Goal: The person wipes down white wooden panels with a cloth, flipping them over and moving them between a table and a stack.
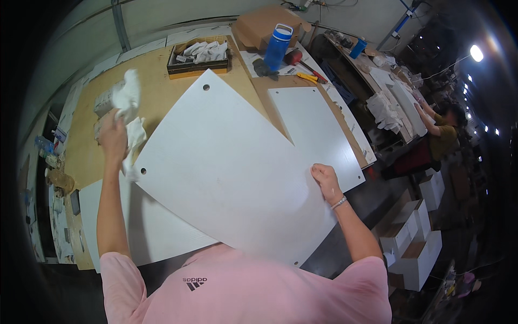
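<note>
A large white panel (pixel 226 156) with round holes near its corners is tilted across the front of my body. My right hand (pixel 326 183) is closed on the panel's right edge. Out to the left, my left hand (pixel 113 137) grips a white cloth (pixel 128 94), slightly smeared by motion, with folds hanging beside the panel's left corner. Just past that hand is a pale block-like thing (pixel 103 102), partly covered, whose kind I cannot make out. A second white panel (pixel 318 124) lies at the right of the table, and another (pixel 156 232) lies below the tilted one.
The wooden table (pixel 91 156) bears a box (pixel 174 69) of white cloths at the back. Toward the back right are a blue bottle (pixel 278 48), a dark glove (pixel 264 69), a yellow-handled tool (pixel 306 78) and cardboard (pixel 253 27). A person (pixel 442 135) works at another bench; white cabinets (pixel 410 232) stand right.
</note>
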### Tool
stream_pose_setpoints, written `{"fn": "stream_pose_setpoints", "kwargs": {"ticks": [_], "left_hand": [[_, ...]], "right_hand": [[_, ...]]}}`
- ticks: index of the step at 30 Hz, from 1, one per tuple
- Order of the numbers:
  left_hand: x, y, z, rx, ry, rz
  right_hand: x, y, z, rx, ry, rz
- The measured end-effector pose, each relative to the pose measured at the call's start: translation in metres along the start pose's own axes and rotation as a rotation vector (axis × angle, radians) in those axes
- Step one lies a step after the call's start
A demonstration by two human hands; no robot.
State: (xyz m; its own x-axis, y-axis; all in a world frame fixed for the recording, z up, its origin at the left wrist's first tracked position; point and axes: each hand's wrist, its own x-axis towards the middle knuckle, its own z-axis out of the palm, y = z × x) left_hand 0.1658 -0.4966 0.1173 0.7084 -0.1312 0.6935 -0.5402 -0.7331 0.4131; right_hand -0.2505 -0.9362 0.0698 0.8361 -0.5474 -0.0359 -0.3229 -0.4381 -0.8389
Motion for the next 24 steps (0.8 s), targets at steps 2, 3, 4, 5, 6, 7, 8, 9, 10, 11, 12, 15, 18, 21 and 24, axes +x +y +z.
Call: {"fn": "stream_pose_setpoints", "kwargs": {"ticks": [2, 3, 4, 5, 6, 7, 8, 9, 10, 11, 12, 15, 18, 21, 24], "left_hand": [[-0.006, 0.024, -0.028, -0.200, 0.081, -0.092], [-0.022, 0.046, -0.035, -0.306, 0.101, -0.148], [-0.040, 0.091, -0.039, -0.327, 0.082, 0.054], [-0.061, 0.144, -0.043, -0.333, -0.012, 0.328], [-0.090, 0.180, -0.041, -0.283, -0.135, 0.556], [-0.129, 0.205, -0.035, -0.316, -0.421, 0.631], [-0.154, 0.228, -0.033, -0.369, -0.595, 0.894], [-0.159, 0.224, -0.030, -0.391, -0.650, 0.857], [-0.161, 0.214, -0.027, -0.414, -0.706, 0.822], [-0.158, 0.205, -0.021, -0.456, -0.765, 0.805], [-0.136, 0.188, -0.021, -0.393, -0.515, 0.711], [-0.099, 0.123, -0.025, -0.263, -0.286, 0.370], [-0.125, 0.075, -0.034, -0.318, -0.486, 0.154], [-0.171, 0.096, -0.025, -0.270, -0.541, 0.202], [-0.180, 0.117, -0.017, -0.176, -0.500, 0.269]], "right_hand": [[-0.001, 0.012, -0.001, 0.102, 0.016, 0.008], [-0.005, 0.017, 0.000, 0.104, 0.030, 0.045], [-0.002, 0.017, -0.001, 0.104, 0.039, 0.065], [0.000, 0.018, -0.002, 0.099, 0.047, 0.080], [0.002, 0.023, -0.002, 0.135, 0.035, 0.084], [0.007, 0.031, 0.002, 0.175, 0.021, 0.085], [0.010, 0.035, 0.006, 0.219, 0.008, 0.087], [0.011, 0.032, 0.005, 0.235, -0.001, 0.094], [0.010, 0.030, 0.003, 0.253, -0.008, 0.102], [0.006, 0.031, -0.002, 0.268, 0.009, 0.120], [-0.001, 0.039, -0.008, 0.316, 0.030, 0.133], [-0.011, 0.069, -0.031, 0.403, 0.116, 0.183], [-0.009, 0.083, -0.051, 0.436, 0.230, 0.231], [-0.009, 0.124, -0.108, 0.358, 0.396, 0.253], [0.016, 0.161, -0.159, 0.182, 0.577, 0.259]]}}
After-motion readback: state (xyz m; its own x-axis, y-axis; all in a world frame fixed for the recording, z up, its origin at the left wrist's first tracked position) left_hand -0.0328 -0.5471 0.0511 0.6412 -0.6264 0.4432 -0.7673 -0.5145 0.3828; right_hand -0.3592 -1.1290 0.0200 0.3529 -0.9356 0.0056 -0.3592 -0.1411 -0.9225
